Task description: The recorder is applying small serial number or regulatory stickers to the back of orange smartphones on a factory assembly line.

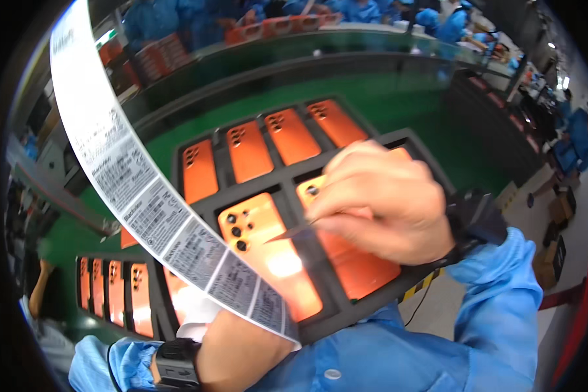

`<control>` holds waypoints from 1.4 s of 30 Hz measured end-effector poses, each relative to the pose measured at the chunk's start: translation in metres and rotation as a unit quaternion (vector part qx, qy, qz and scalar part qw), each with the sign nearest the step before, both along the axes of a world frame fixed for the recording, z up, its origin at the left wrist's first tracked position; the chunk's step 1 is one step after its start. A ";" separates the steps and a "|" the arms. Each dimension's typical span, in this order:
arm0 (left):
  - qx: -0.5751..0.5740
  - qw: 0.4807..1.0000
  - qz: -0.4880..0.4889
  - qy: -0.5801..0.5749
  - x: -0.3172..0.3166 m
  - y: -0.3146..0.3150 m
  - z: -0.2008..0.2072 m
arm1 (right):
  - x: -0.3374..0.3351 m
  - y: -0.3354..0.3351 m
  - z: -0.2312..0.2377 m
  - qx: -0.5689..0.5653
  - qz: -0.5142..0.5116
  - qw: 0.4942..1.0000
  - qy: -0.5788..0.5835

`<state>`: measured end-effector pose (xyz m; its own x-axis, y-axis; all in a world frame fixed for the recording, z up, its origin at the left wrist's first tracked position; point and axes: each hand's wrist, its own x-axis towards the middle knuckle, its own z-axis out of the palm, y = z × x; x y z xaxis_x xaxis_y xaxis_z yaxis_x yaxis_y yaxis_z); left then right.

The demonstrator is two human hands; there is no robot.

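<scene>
A long white strip of printed labels [157,209] curves from the top left down to my left hand [238,349]. My left hand is at the strip's lower end; the strip hides its fingers. My right hand [382,202] is closed in a pinch, thumb against forefinger, on a thin dark pointed piece [293,232], too blurred to name. That piece is just over an orange phone [268,222] lying back up in a dark tray [225,189]. Under my right hand lies another orange phone [359,261], partly covered.
More orange phones [249,151] fill the tray's far row. At the left, a second tray holds several phones [114,294]. The green work surface [398,98] has a raised dark rail behind it. People in blue [189,26] work beyond; boxes [558,206] stand at the right.
</scene>
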<state>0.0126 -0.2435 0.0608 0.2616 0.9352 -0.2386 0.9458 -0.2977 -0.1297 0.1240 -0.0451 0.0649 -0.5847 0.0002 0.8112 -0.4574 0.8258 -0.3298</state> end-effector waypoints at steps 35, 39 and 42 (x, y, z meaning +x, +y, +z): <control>0.089 0.597 0.295 -0.741 -0.138 0.072 -0.026 | -0.045 -0.029 -0.066 -0.016 0.047 0.964 -0.261; 0.095 0.593 0.293 -0.744 -0.138 0.071 -0.027 | -0.044 -0.030 -0.064 -0.005 0.047 0.958 -0.282; 0.093 0.599 0.289 -0.741 -0.139 0.072 -0.028 | -0.044 -0.029 -0.062 0.004 0.052 0.954 -0.296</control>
